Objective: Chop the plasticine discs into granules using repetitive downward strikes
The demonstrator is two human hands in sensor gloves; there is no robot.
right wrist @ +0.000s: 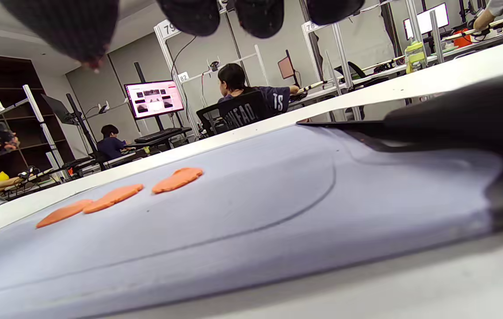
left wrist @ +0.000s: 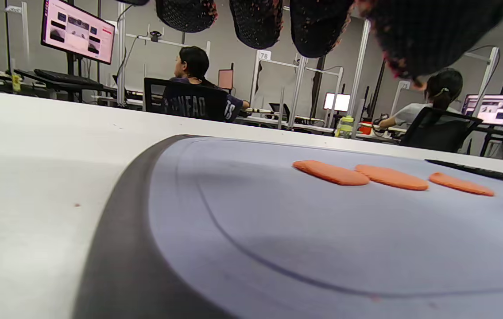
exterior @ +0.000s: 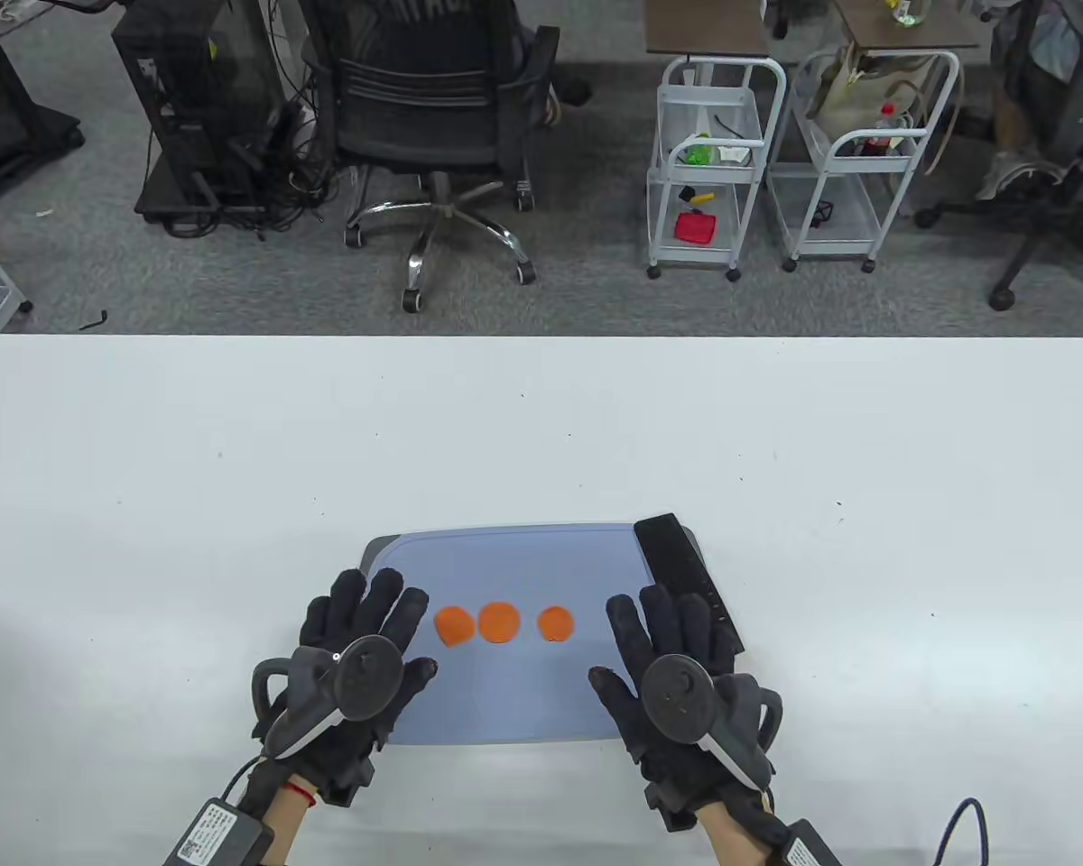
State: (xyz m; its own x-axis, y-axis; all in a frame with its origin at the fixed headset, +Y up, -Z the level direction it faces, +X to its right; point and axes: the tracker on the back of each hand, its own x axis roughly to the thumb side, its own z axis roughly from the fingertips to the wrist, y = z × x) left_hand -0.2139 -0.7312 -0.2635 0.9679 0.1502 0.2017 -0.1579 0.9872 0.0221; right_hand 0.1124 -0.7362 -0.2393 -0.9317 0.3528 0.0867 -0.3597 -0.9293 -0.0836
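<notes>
three orange plasticine discs [exterior: 503,622] lie whole in a row at the middle of the blue cutting board [exterior: 505,722], low in the table view, the left two touching, the third just apart; a black cleaver [exterior: 686,577] rests on the board's right edge, upper right of the discs; the left hand [exterior: 352,667] lies flat and released on the board's left edge, grasping nothing; the right hand [exterior: 677,686] lies flat with fingers spread, its fingertips over the cleaver's near end, not gripping it; chopping seems not yet begun; to do it well, grip the handle firmly, keep the left fingers well aside, and strike straight down in close rows
</notes>
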